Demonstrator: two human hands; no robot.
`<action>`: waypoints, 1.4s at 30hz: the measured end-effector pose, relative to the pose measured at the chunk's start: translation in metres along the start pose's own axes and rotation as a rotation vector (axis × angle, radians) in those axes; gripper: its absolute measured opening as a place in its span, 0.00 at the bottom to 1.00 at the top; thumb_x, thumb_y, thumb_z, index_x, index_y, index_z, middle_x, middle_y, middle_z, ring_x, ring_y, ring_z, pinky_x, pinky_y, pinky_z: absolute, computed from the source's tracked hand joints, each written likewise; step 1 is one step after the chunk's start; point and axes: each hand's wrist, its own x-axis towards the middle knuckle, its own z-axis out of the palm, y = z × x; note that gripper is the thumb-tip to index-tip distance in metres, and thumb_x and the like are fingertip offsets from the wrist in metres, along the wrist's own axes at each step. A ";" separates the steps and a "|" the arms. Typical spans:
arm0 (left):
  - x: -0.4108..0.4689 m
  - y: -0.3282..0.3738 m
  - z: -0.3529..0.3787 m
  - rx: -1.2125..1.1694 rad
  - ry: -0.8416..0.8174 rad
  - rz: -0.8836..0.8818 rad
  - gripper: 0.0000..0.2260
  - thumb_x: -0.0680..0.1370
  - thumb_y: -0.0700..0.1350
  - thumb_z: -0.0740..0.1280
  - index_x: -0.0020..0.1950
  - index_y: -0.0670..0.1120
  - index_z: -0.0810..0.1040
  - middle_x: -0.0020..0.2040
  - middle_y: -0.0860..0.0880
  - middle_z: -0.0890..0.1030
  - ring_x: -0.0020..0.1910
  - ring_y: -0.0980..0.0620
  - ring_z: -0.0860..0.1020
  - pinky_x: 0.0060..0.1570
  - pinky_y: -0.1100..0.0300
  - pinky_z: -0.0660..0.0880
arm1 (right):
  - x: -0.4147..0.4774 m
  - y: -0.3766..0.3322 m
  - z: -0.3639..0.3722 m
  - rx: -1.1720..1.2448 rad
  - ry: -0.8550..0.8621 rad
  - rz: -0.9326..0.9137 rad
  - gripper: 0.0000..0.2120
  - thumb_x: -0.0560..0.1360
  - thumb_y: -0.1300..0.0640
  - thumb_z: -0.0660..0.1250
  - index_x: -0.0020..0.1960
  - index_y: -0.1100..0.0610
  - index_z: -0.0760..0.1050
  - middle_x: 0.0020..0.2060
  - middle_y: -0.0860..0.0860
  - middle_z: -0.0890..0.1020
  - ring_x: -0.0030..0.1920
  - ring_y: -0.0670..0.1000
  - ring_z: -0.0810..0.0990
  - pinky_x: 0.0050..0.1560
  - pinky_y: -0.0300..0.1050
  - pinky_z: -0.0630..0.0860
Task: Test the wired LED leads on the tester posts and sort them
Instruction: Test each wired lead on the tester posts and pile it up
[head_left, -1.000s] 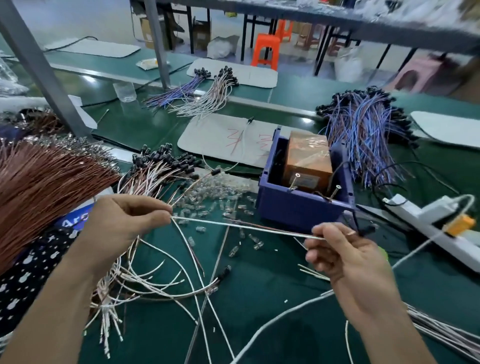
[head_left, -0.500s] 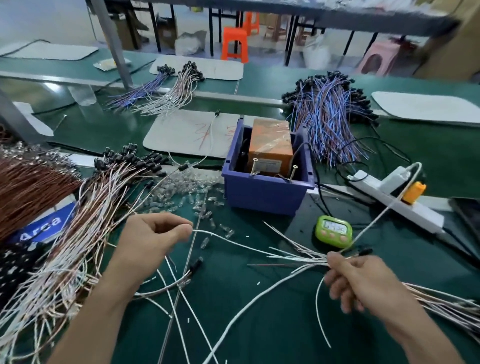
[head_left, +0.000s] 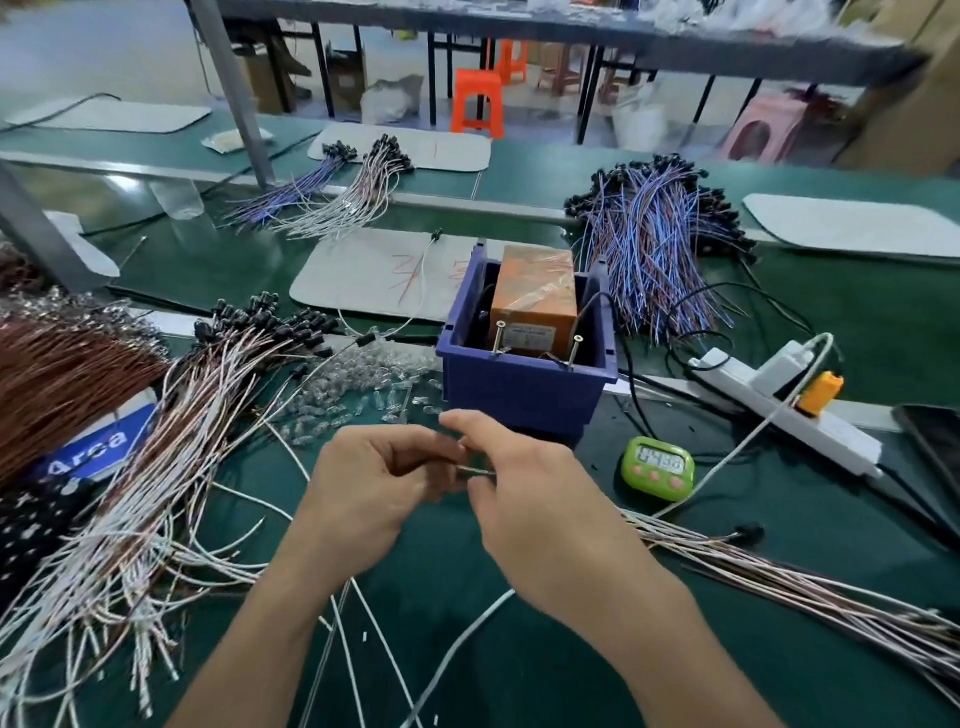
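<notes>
Hands: our left hand (head_left: 374, 483) and right hand (head_left: 540, 514) meet low over the bench (head_left: 831, 519), both pinching one thin lead (head_left: 474, 472); we judge they are readying its ends for the posts (head_left: 500, 338).
Piles: white-brown leads (head_left: 156, 457) fan out on our left and another sheaf (head_left: 779, 577) lies on our right, likely kept apart as untested and sorted.
Writing: a blue label (head_left: 96, 448) reads "Arca"; the green timer (head_left: 658, 467) shows digits too blurred to read.
Tester: the orange box (head_left: 535, 291) sits in a blue bin (head_left: 519, 395), with the two posts at its near side, within easy reach.
Beyond: a grey mat (head_left: 363, 280) bears red scrawl we cannot read.
</notes>
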 end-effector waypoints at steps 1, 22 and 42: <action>0.000 -0.002 -0.001 0.044 0.054 0.010 0.16 0.73 0.31 0.75 0.43 0.53 0.89 0.41 0.48 0.88 0.40 0.52 0.86 0.46 0.56 0.83 | 0.001 0.001 0.001 -0.012 0.026 0.000 0.24 0.80 0.59 0.62 0.68 0.35 0.65 0.54 0.45 0.83 0.40 0.47 0.77 0.43 0.46 0.76; 0.014 -0.012 0.029 0.269 0.196 0.169 0.09 0.74 0.42 0.77 0.42 0.58 0.86 0.36 0.55 0.85 0.35 0.57 0.82 0.42 0.62 0.79 | 0.003 0.044 -0.008 0.574 0.388 0.050 0.09 0.80 0.58 0.69 0.42 0.49 0.81 0.26 0.47 0.77 0.26 0.43 0.69 0.27 0.37 0.67; 0.021 -0.036 0.060 0.415 -0.101 0.074 0.09 0.75 0.43 0.76 0.45 0.59 0.87 0.41 0.62 0.84 0.43 0.62 0.81 0.43 0.73 0.71 | 0.016 0.065 -0.009 0.747 0.340 0.076 0.08 0.77 0.53 0.65 0.42 0.47 0.82 0.30 0.49 0.81 0.32 0.48 0.76 0.38 0.49 0.74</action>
